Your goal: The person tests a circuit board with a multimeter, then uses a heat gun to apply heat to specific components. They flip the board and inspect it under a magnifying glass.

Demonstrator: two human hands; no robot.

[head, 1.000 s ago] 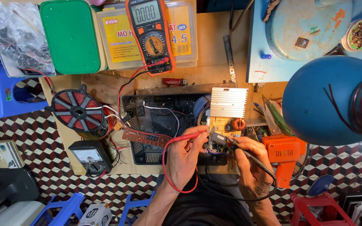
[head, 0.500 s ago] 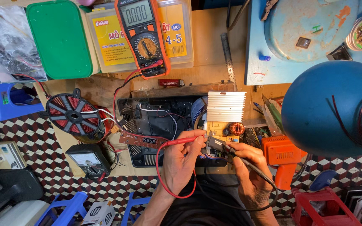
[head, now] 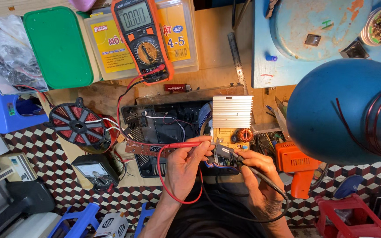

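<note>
Landmark: the circuit board [head: 226,145], one yellowish rectangular board lying just below one ribbed white aluminium heatsink [head: 232,111], with one copper-wound toroid coil [head: 244,135] at its upper right corner.

Two hands are at the board. The left hand [head: 186,169] has its fingers [head: 201,143] closed round one red test probe [head: 182,144], tip at the board's left edge. The right hand [head: 259,176] has its fingers closed round one black test probe [head: 243,162], tip on the board's lower middle.

One orange-cased multimeter [head: 143,37], digital display and round dial, lies well above the board on the wooden desk [head: 208,66]; one red and one black lead run from it.

Left of the board: one red-and-black round induction coil [head: 79,124] and one small black analogue meter [head: 96,171].

Right of the board, one orange plastic tool [head: 296,165] and a blue domed lamp shade [head: 345,110] crowd the edge; open room remains only below the board.
</note>
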